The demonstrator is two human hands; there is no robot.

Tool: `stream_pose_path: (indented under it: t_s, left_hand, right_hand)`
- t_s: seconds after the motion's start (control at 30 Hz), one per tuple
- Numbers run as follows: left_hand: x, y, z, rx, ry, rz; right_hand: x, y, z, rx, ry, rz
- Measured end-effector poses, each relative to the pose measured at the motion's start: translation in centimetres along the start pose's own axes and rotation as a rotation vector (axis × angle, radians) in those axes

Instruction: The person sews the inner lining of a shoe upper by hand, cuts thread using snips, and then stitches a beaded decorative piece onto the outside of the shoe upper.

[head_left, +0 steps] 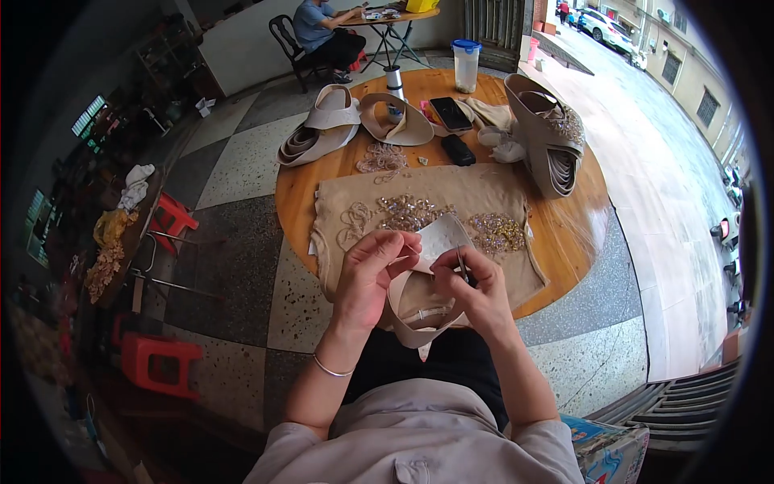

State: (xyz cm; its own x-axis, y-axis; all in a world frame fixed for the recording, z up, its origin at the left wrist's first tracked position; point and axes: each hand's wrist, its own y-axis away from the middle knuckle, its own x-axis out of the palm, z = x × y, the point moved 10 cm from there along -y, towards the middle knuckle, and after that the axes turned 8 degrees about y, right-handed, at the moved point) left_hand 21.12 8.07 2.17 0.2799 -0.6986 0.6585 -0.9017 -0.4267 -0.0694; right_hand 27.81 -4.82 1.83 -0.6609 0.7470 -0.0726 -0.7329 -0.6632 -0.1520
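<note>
A looped beige strip (419, 329) hangs between my hands at the table's near edge, with a pale pointed flap (443, 236) rising above it. My left hand (377, 270) is closed in a pinch at the left of the flap; what its fingertips hold is too small to name. My right hand (476, 289) is closed around a small dark tool (463, 266) at the right of the flap. Beyond them, clear and amber beads (409, 212) and more beads (496, 232) lie on a tan cloth (347, 189), beside rings of beaded strands (354, 224).
On the round wooden table (576, 270) stand stacked beige strips (548, 133), more strips (322, 133), a thread spool (393, 83), a phone (450, 114), a black case (458, 150) and a blue-lidded container (466, 64). Red stools (161, 365) are left; a person (316, 32) sits behind.
</note>
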Motion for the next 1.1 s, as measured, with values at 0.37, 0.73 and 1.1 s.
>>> stream_pose_path:
  t_s: [0.37,0.73,1.1]
  left_hand:
    - [-2.2,1.0,0.3,0.098,-0.037,-0.159]
    - [0.7,2.3,1.1,0.109,-0.217,-0.094]
    - [-2.1,-0.6,1.3,0.108,-0.221,-0.202]
  right_hand:
    - [7.4,11.4,7.9,-0.396,-0.285,1.207]
    - [-0.1,1.9,1.7,-0.171,0.185,-0.076]
    - [5.0,10.2,5.8,-0.269,-0.198,1.159]
